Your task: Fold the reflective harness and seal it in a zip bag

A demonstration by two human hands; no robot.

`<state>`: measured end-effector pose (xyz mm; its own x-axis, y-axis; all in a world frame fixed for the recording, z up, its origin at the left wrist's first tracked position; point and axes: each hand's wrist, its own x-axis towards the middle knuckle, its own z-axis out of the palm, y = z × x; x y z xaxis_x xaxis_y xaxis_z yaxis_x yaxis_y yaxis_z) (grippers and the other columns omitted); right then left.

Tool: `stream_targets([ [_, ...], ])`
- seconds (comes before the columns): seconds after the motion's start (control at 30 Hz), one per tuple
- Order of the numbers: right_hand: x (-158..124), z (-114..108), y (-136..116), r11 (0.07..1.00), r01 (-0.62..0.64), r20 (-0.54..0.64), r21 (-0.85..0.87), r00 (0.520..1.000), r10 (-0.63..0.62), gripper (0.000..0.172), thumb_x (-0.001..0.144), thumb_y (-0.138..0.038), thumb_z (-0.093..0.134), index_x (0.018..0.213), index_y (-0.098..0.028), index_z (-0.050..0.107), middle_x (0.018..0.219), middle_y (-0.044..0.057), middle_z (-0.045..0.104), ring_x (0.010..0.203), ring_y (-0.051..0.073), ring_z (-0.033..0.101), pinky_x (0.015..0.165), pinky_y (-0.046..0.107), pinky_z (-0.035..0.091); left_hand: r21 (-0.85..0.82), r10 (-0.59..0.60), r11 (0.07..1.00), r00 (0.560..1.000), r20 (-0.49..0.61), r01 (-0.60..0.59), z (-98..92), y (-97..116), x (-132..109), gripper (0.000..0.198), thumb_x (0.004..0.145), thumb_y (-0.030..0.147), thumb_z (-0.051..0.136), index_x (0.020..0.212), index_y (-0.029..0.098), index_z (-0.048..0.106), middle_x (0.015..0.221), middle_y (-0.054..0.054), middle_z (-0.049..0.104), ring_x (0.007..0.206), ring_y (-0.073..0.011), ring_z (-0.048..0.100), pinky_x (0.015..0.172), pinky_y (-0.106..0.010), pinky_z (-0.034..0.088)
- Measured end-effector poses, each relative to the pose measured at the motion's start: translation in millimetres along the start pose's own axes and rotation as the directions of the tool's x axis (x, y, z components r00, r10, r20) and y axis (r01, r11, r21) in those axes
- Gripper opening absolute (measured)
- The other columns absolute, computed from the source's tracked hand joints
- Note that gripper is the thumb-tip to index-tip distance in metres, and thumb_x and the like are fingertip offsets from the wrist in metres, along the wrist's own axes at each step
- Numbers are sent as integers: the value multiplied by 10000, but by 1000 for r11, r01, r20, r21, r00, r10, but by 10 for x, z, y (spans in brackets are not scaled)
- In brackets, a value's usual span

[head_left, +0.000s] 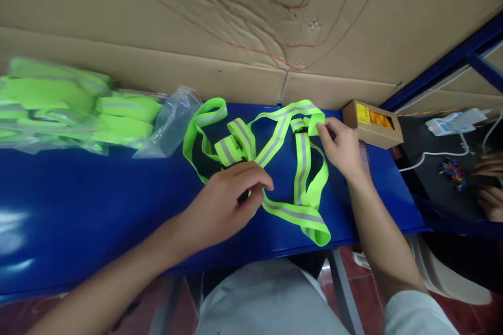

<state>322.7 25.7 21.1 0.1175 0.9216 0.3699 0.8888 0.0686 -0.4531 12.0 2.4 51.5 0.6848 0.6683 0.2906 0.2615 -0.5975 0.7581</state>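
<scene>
A neon yellow-green reflective harness (275,142) with grey stripes lies in loops on the blue table. My left hand (231,196) is at its lower middle, thumb and fingers pinched on a strap. My right hand (341,147) grips the strap at the upper right corner between thumb and fingers. A rolled-up strap bundle with a dark buckle sits just beyond my left hand, which partly hides it. One strap loop reaches toward the table's front edge.
Bagged green harnesses (58,99) are piled at the left, beside an empty clear plastic bag (168,125). A cardboard box (372,123) stands at the back right. Further right, another person's hands (491,188) are near small coloured parts (454,172) on a dark surface.
</scene>
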Motion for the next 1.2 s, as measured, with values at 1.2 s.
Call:
stream_targets([
  [1.2, 404, 46, -546, 396, -217, 200, 892, 976, 84, 308, 944, -565, 686, 1007, -268, 628, 1217, 73, 779, 1315, 246, 697, 1110, 421, 615, -762, -177, 627, 982, 59, 159, 489, -361, 587, 462, 882, 325, 793, 1286, 235, 587, 1270, -74, 631, 1120, -189, 641, 995, -348, 527],
])
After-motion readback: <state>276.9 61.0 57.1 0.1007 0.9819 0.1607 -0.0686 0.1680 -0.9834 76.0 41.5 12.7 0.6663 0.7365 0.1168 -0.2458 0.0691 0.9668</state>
